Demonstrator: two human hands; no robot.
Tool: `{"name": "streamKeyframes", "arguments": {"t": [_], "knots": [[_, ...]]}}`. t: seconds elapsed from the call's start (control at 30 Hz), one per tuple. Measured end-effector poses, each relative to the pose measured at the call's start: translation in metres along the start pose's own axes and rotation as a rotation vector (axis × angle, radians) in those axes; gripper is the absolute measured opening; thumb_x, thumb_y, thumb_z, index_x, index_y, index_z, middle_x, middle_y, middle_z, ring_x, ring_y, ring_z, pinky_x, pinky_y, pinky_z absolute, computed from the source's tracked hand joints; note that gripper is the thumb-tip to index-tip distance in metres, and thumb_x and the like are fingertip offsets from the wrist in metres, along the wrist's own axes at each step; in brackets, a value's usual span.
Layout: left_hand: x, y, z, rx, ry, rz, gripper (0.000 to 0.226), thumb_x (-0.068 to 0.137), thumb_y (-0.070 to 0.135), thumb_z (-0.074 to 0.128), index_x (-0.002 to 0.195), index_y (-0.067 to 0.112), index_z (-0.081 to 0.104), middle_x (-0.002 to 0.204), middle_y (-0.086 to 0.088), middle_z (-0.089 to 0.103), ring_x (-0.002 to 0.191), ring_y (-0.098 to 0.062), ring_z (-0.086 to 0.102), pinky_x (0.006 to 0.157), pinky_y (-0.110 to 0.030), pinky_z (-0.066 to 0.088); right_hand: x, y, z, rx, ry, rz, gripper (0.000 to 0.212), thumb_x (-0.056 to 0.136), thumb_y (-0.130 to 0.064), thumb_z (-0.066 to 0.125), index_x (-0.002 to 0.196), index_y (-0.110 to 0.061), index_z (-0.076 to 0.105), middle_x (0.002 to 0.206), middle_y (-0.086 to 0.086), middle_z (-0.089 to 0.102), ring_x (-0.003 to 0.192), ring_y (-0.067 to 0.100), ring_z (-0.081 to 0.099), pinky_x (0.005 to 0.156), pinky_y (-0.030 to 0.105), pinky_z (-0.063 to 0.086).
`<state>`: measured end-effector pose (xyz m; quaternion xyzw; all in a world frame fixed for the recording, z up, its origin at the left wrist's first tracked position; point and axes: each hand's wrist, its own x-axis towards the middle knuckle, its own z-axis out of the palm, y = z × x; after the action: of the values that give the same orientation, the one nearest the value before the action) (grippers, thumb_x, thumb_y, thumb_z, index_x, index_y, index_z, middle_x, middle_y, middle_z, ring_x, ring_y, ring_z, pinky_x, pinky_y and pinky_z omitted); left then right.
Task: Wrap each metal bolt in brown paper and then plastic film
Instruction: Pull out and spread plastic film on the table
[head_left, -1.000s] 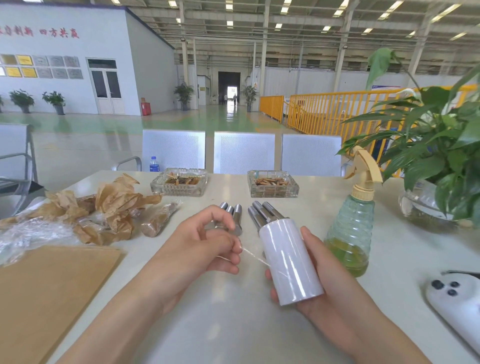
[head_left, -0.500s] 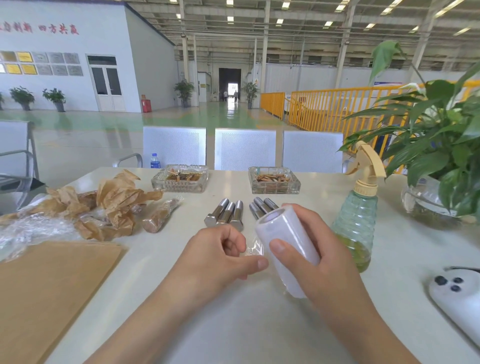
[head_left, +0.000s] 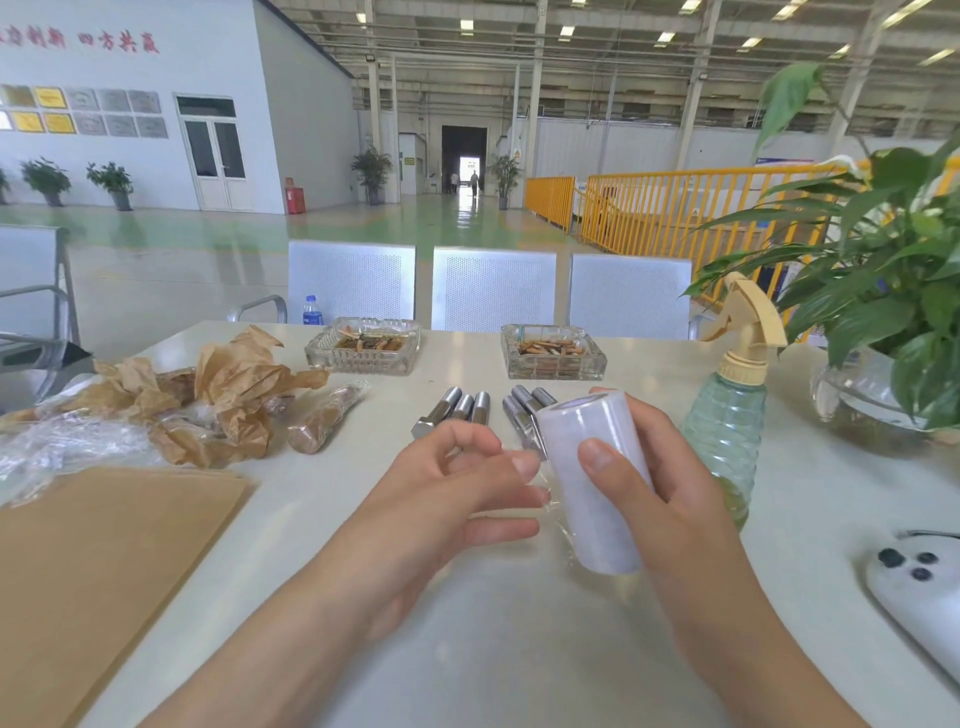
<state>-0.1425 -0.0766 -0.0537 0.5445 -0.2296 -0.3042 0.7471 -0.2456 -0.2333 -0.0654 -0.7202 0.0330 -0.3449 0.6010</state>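
Right hand (head_left: 670, 499) grips the roll of plastic film (head_left: 592, 483) just above the table (head_left: 519, 649), thumb across its front. Left hand (head_left: 452, 499) beside it, fingers (head_left: 519, 465) loosely extended at the loose film edge; whether they pinch it, cannot tell. Judgement: find the free edge, pull it straight and taut, keep the roll steady. Beyond: bare metal bolts (head_left: 462, 410) in two groups; farther left, one wrapped bolt (head_left: 324, 423) by crumpled brown paper (head_left: 234, 384).
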Motion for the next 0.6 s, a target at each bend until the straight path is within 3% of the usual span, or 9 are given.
{"name": "streamKeyframes", "arguments": {"t": [0.07,0.13,0.23,0.37,0.53,0.6], "knots": [[0.000,-0.001,0.000,-0.061,-0.021,-0.055,0.054,0.078,0.024,0.086,0.120,0.007,0.057,0.112,-0.025,0.072,0.095,-0.032,0.074,0.074,-0.036,0.061,-0.001,-0.001,0.002,-0.009,-0.009,0.000,0.040,0.085,-0.042,0.067,0.124,-0.035,0.063,0.116,-0.010,0.072,0.105,0.008,0.069,0.078,0.025,0.054],[0.000,-0.002,0.000,-0.021,-0.060,-0.091,0.055,0.077,0.027,0.085,0.122,0.005,0.063,0.105,-0.017,0.076,0.091,-0.027,0.073,0.073,-0.034,0.060,-0.001,0.000,0.003,-0.028,-0.007,-0.002,0.044,0.083,-0.042,0.068,0.126,-0.034,0.062,0.116,-0.010,0.072,0.104,0.008,0.069,0.077,0.022,0.055],[0.001,-0.004,-0.001,0.068,-0.113,-0.077,0.026,0.081,0.024,0.083,0.099,0.006,0.075,0.093,-0.011,0.073,0.083,-0.021,0.071,0.071,-0.030,0.059,-0.001,0.000,0.004,-0.047,-0.005,-0.001,0.046,0.081,-0.046,0.069,0.126,-0.036,0.062,0.117,-0.010,0.072,0.103,0.008,0.069,0.076,0.019,0.055],[0.000,0.000,-0.004,0.149,-0.066,-0.009,0.006,0.087,0.014,0.077,0.084,0.011,0.073,0.084,-0.012,0.072,0.078,-0.020,0.071,0.067,-0.028,0.059,-0.002,-0.001,0.002,-0.003,-0.021,0.054,0.045,0.081,-0.051,0.066,0.123,-0.035,0.064,0.110,-0.010,0.073,0.096,0.006,0.069,0.073,0.022,0.054],[0.001,0.008,-0.014,0.239,-0.017,-0.014,0.009,0.086,0.013,0.077,0.087,0.008,0.070,0.085,-0.017,0.072,0.077,-0.021,0.073,0.065,-0.028,0.059,0.001,-0.008,-0.001,0.319,-0.048,0.369,0.037,0.085,-0.054,0.066,0.110,-0.028,0.075,0.092,-0.001,0.074,0.081,0.013,0.070,0.079,0.039,0.056],[0.002,0.011,-0.018,0.244,-0.014,-0.029,0.011,0.086,0.013,0.077,0.088,0.008,0.068,0.084,-0.016,0.071,0.077,-0.021,0.072,0.065,-0.028,0.059,0.001,-0.011,-0.005,0.455,-0.062,0.483,0.038,0.086,-0.053,0.063,0.106,-0.025,0.079,0.092,0.005,0.075,0.078,0.017,0.071,0.069,0.037,0.061]]}}
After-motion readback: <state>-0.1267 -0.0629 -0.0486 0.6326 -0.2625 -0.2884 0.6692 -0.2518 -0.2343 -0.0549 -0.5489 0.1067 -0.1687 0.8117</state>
